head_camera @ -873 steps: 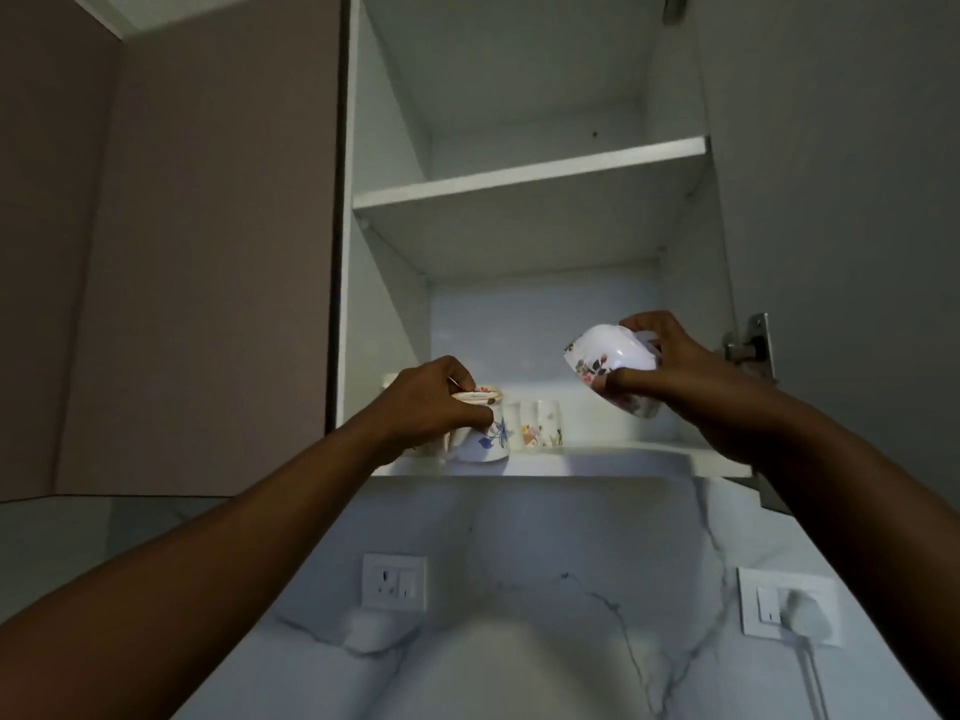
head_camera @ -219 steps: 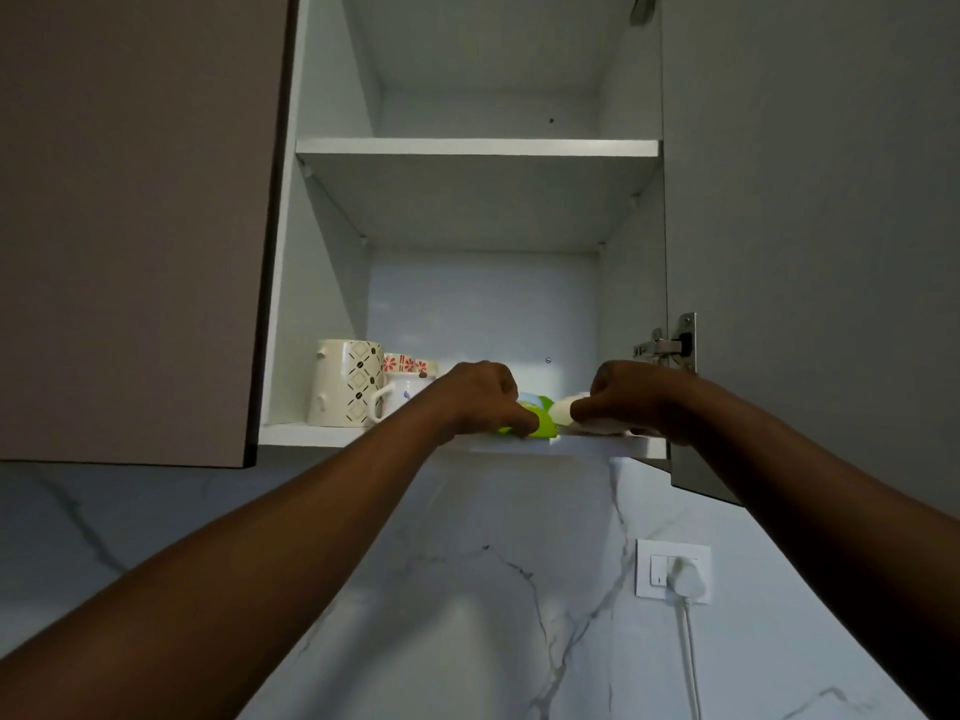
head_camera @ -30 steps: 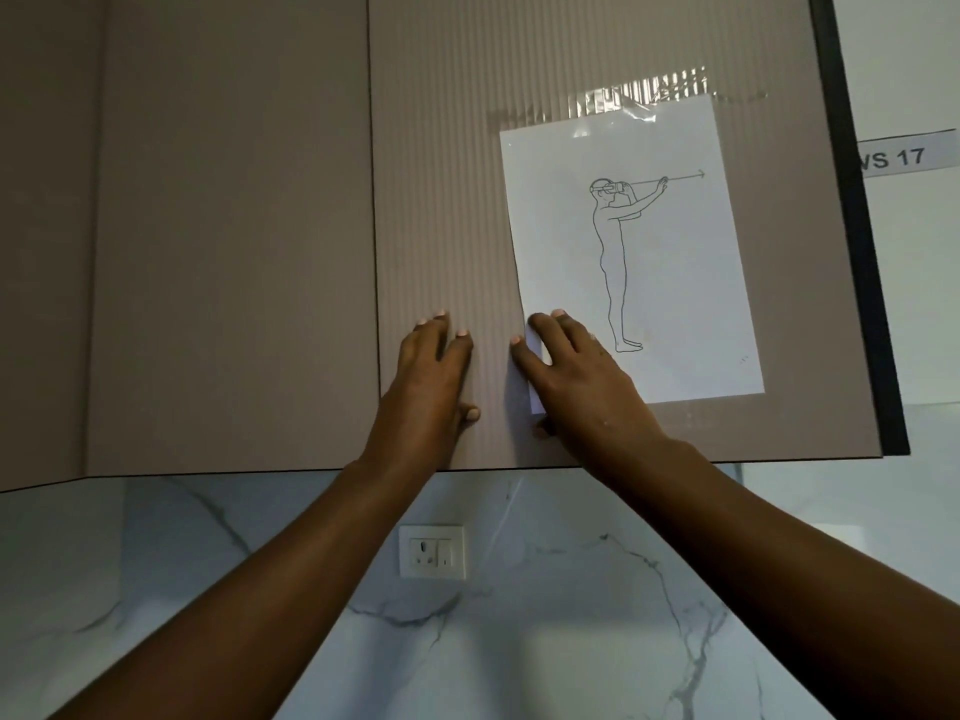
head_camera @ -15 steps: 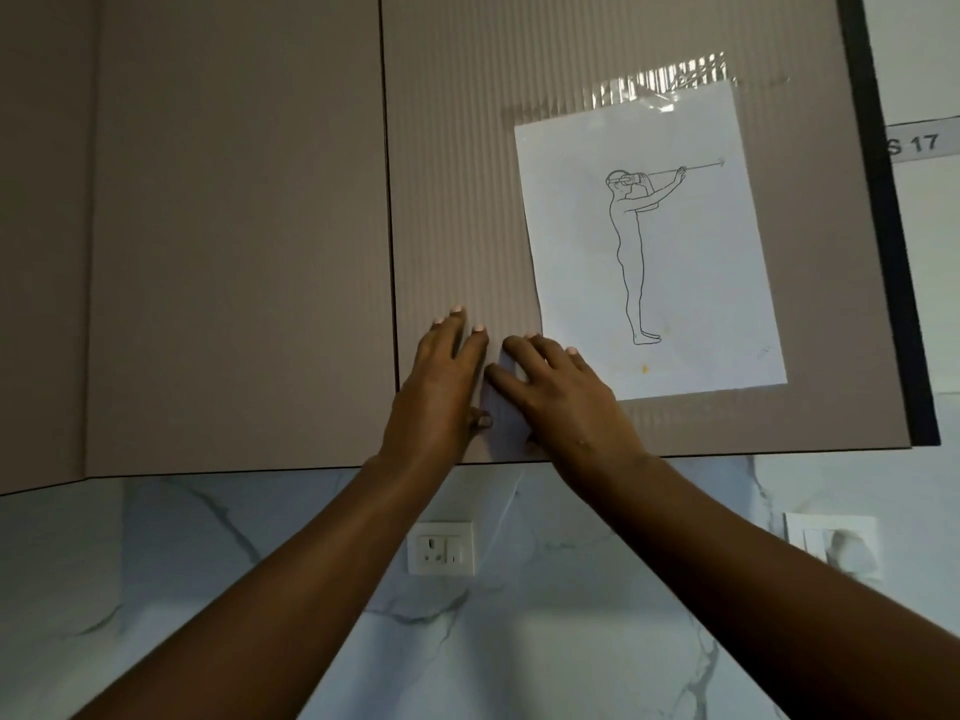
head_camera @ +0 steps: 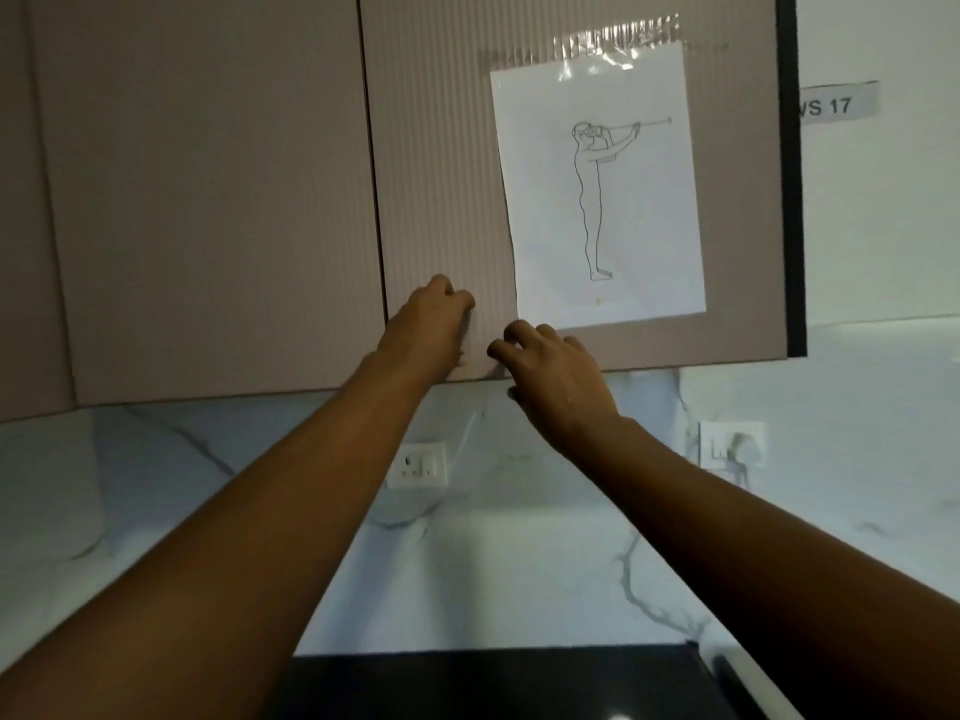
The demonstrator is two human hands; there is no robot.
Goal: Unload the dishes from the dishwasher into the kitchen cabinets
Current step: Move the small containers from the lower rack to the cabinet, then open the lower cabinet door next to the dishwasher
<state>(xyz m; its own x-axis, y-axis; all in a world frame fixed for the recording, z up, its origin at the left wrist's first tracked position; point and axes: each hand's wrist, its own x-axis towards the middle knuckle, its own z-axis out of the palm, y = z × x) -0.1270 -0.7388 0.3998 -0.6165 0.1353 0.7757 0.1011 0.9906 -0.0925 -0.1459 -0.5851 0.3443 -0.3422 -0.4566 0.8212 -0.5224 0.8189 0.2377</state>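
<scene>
At six o'clock on the closed cabinet door (head_camera: 441, 200), left hand (head_camera: 431, 330) and right hand (head_camera: 556, 371) hover loosely curled, empty; snagging the taped paper (head_camera: 597, 189) could tear it.

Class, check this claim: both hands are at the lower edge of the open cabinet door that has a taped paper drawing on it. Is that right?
Not quite: the head view shows the cabinet door shut, not open. The rest holds: left hand and right hand are at its lower edge, and the taped paper drawing is on it.
</scene>
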